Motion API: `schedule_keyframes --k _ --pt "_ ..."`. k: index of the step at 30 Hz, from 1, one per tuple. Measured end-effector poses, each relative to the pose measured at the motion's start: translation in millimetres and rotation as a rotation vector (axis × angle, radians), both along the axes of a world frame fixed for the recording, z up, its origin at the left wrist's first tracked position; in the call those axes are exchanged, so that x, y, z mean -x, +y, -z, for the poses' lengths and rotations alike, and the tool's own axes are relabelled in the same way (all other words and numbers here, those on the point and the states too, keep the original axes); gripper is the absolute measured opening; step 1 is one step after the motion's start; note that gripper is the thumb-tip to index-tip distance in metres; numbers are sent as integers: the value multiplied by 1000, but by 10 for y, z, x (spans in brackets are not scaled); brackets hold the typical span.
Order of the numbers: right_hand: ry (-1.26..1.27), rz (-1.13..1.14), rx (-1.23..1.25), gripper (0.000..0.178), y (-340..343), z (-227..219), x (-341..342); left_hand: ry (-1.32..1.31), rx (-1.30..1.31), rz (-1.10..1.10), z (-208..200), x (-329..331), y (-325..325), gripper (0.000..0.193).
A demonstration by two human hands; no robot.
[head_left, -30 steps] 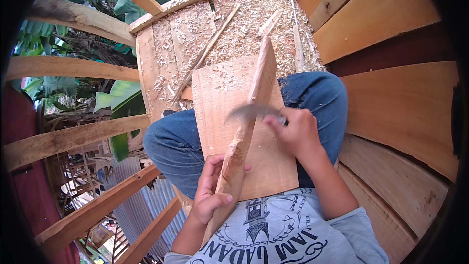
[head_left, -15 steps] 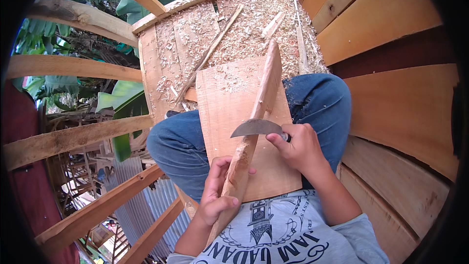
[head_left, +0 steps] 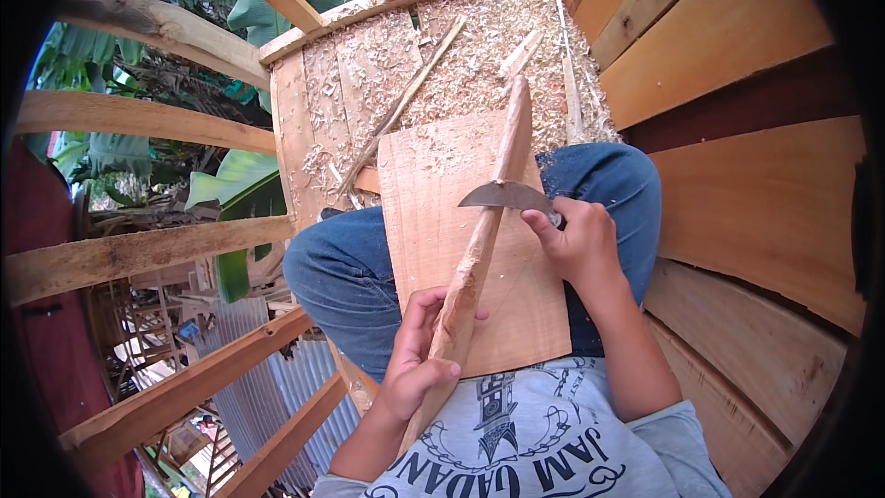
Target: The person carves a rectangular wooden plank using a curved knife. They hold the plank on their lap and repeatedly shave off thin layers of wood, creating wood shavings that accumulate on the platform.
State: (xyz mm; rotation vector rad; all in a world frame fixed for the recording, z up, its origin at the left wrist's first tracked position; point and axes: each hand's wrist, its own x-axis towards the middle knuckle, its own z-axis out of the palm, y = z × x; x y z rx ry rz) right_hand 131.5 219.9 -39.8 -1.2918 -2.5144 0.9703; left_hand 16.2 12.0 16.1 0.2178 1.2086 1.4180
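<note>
My left hand (head_left: 421,355) is closed round the lower part of a long wooden piece (head_left: 477,263), which slants up and away over my lap. In my right hand (head_left: 583,238) is a knife with a curved, dark grey blade (head_left: 498,195); most of its handle is hidden in my fist. The blade lies across the upper part of the wooden piece, touching its edge. Beneath both, a flat wooden board (head_left: 530,304) rests on my lap between my knees. A few shavings lie on the board's far end.
Wood shavings (head_left: 479,65) cover the plank floor ahead, where a thin stick (head_left: 406,97) lies. Wooden rails (head_left: 157,244) run along the left, with banana leaves (head_left: 244,186) and corrugated sheets (head_left: 244,350) beyond. A plank wall (head_left: 756,212) stands close on my right.
My right hand has pushed the knife away from me, farther up the wooden piece. My left hand keeps its hold, and the view has shifted slightly.
</note>
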Motion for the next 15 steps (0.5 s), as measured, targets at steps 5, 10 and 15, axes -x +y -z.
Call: schedule_keyframes --k 5,10,15 --pt "91 -46 260 66 9 -26 -60 17 -22 -4 24 21 -75 83" --pt "181 -105 555 62 -254 -200 -119 16 -36 15 54 18 -63 81" --pt "30 -118 153 68 -182 -143 -36 -55 16 -46 27 8 -57 81"
